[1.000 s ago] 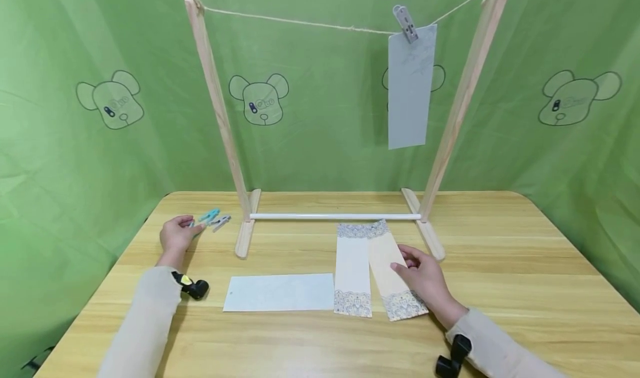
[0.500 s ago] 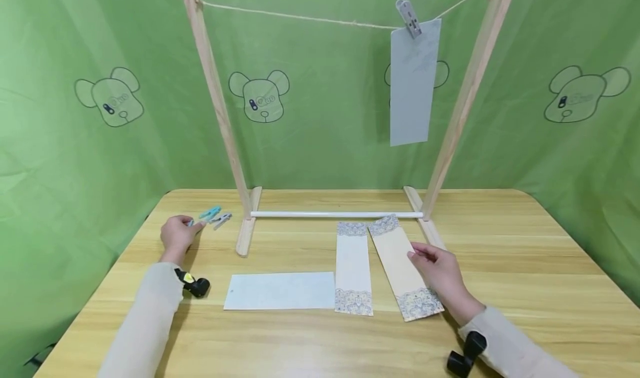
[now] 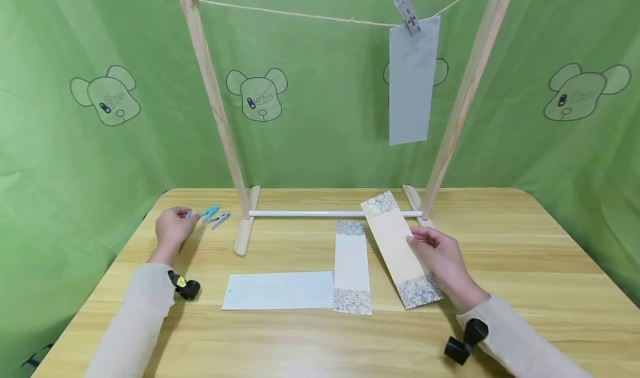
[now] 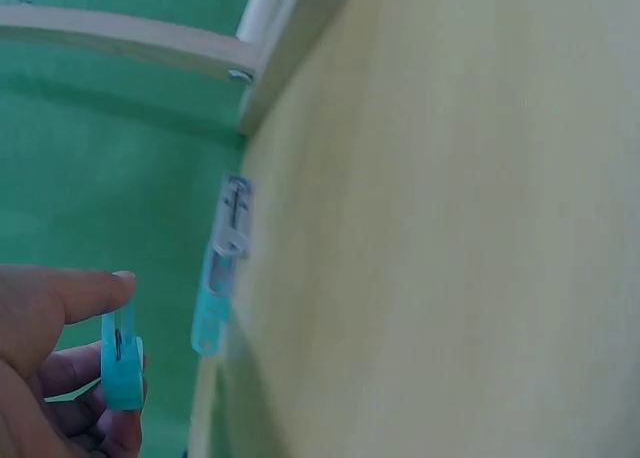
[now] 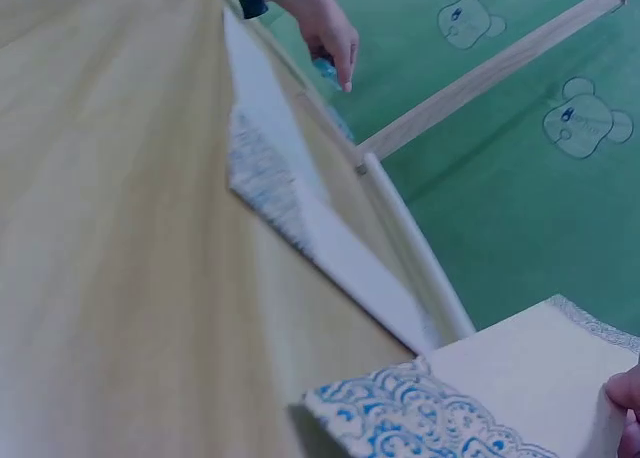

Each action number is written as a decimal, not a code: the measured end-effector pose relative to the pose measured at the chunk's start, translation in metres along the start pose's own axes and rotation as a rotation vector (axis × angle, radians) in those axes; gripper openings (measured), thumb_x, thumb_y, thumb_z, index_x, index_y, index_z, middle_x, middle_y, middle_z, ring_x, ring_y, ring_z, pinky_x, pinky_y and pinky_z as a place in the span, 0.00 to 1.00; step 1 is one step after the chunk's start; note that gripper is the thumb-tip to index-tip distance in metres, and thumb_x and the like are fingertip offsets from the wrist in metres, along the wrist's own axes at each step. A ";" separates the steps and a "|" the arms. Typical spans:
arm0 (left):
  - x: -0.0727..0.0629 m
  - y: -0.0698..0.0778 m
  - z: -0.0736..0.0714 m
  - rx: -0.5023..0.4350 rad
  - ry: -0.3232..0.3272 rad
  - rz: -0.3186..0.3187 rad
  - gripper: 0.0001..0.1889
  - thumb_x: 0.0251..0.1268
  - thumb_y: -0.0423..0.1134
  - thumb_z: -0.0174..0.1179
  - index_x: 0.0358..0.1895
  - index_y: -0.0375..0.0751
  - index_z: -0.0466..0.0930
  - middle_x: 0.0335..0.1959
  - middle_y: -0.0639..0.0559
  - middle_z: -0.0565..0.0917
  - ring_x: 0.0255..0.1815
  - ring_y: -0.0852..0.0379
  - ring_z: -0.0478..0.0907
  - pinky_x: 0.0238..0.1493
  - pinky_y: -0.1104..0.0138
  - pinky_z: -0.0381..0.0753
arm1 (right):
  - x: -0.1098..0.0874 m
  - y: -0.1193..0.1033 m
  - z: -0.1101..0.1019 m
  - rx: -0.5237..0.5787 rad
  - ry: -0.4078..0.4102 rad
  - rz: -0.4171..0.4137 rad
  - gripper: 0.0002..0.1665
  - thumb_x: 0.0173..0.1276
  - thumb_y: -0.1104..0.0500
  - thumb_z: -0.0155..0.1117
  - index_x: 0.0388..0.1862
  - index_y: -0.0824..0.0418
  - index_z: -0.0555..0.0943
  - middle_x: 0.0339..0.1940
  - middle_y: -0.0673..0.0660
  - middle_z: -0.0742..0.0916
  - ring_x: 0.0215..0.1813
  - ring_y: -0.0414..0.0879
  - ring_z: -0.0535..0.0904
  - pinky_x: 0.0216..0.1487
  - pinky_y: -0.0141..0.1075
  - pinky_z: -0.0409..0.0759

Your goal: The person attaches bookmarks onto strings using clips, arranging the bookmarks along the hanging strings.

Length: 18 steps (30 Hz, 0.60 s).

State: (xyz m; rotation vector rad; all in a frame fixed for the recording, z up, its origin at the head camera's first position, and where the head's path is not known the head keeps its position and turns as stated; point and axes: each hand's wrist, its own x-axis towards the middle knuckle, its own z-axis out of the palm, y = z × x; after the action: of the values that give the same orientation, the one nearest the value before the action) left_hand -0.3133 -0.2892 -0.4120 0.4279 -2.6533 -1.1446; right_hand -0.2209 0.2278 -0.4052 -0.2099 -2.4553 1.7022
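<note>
My left hand (image 3: 172, 228) pinches a teal clothespin (image 4: 122, 368) between thumb and fingers at the table's left side. Beside it lie another teal clothespin (image 3: 211, 212) and a grey clothespin (image 3: 220, 220). My right hand (image 3: 442, 261) holds a cream paper card (image 3: 395, 244) with blue lace-pattern ends by its right edge. That card is tilted, its far end overlapping the white bar in the head view. A white card (image 3: 351, 258) with similar ends lies to its left, next to a plain pale-blue card (image 3: 277, 291) set crosswise.
A wooden frame (image 3: 215, 100) with a white crossbar (image 3: 310, 214) stands at the back of the table. From its string (image 3: 300, 15) a pale card (image 3: 412, 89) hangs by a grey clip (image 3: 408, 15) near the right post. Green cloth (image 3: 320, 144) surrounds the table.
My right hand has drawn the cream card rightward, apart from the white card, and raised it with its far end up. The left hand stays near the clothespins, with the teal one in its fingers.
</note>
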 end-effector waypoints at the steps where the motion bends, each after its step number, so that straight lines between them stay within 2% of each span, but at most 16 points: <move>1: -0.001 0.002 -0.001 -0.007 -0.008 -0.002 0.24 0.64 0.44 0.59 0.56 0.28 0.74 0.49 0.34 0.79 0.47 0.42 0.75 0.50 0.55 0.76 | 0.001 -0.003 0.001 0.012 -0.003 -0.002 0.22 0.65 0.61 0.63 0.55 0.72 0.75 0.36 0.45 0.82 0.37 0.32 0.76 0.38 0.23 0.79; 5: -0.006 0.013 -0.006 -0.026 -0.055 0.006 0.25 0.64 0.45 0.58 0.57 0.29 0.73 0.51 0.34 0.78 0.49 0.43 0.75 0.50 0.56 0.77 | 0.005 -0.014 0.006 0.059 -0.027 -0.013 0.22 0.65 0.63 0.63 0.55 0.73 0.74 0.36 0.44 0.82 0.37 0.33 0.76 0.39 0.22 0.79; 9: -0.009 0.029 -0.010 -0.025 -0.092 0.064 0.24 0.65 0.45 0.57 0.56 0.29 0.73 0.50 0.33 0.78 0.49 0.42 0.76 0.51 0.55 0.78 | 0.013 -0.024 0.009 0.133 -0.050 0.007 0.20 0.65 0.62 0.63 0.54 0.70 0.75 0.35 0.43 0.82 0.37 0.33 0.76 0.40 0.22 0.79; 15: -0.006 0.063 -0.015 -0.048 -0.119 0.172 0.24 0.65 0.46 0.58 0.54 0.28 0.75 0.49 0.33 0.80 0.49 0.41 0.77 0.51 0.54 0.79 | 0.028 -0.041 0.014 0.222 -0.061 0.006 0.14 0.64 0.61 0.65 0.48 0.61 0.78 0.34 0.40 0.83 0.38 0.33 0.78 0.40 0.22 0.79; 18: -0.006 0.083 -0.017 -0.097 -0.156 0.188 0.24 0.65 0.47 0.58 0.55 0.30 0.74 0.50 0.35 0.79 0.50 0.43 0.76 0.53 0.55 0.78 | 0.034 -0.051 0.016 0.236 -0.067 -0.018 0.13 0.64 0.58 0.66 0.46 0.59 0.79 0.34 0.40 0.83 0.38 0.33 0.78 0.41 0.23 0.79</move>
State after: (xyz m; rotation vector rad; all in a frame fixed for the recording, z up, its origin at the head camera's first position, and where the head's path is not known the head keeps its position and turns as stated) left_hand -0.3167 -0.2440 -0.3397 0.0716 -2.6832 -1.2857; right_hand -0.2586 0.2019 -0.3620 -0.1043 -2.2653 2.0011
